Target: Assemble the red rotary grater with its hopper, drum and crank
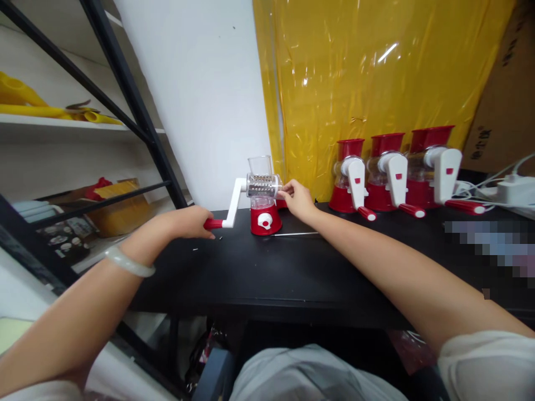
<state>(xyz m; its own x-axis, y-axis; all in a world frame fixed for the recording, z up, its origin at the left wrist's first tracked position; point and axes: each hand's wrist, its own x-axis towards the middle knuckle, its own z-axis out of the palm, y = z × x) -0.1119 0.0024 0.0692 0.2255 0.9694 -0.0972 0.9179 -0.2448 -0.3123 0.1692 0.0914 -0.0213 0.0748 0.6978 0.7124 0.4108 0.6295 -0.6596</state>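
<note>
A rotary drum grater (266, 221) with a red base and a clear body stands upright on the black table (267, 278). Its metal grating drum (262, 185) lies sideways in the housing. My left hand (194, 221) is closed around the red grip of the white crank handle (234, 205), left of the body. On the other side, my right hand (298, 197) pinches the right end of the drum housing; its fingertips partly cover that end. A thin metal rod (296, 234) lies behind my right forearm, beside the base.
Three more red and white rotary graters (351, 178) stand in a row at the back right. White cables and a charger (516, 189) lie beyond them. Black-framed shelves (125, 72) rise at left. Yellow wrapped packaging (376, 67) and a cardboard box (501, 100) stand behind the table.
</note>
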